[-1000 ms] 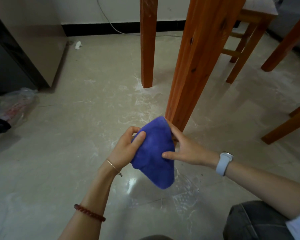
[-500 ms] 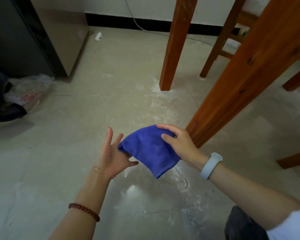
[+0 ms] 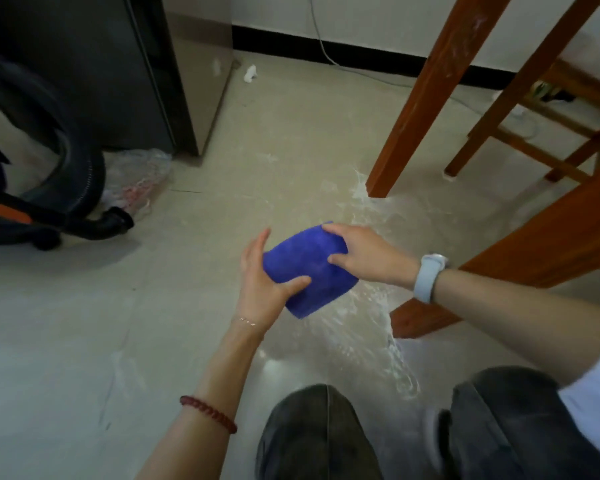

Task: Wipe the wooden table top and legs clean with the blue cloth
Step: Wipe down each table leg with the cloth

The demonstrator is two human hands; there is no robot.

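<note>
Both the left hand [image 3: 262, 289] and right hand [image 3: 368, 259] clutch the bunched, fuzzy blue cloth [image 3: 309, 271] near a glossy wooden leg [image 3: 506, 268].

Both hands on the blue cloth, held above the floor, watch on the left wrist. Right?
Not quite: the head view shows the watch on the right wrist. Both the left hand and right hand do hold the blue cloth above the floor.

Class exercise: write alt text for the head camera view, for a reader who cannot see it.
Two bare hands hold a folded blue cloth above a dusty tiled floor, the left hand gripping from below and the right hand from above. A wooden table leg slants in at right, a second leg behind it, a black vacuum hose at left.
</note>
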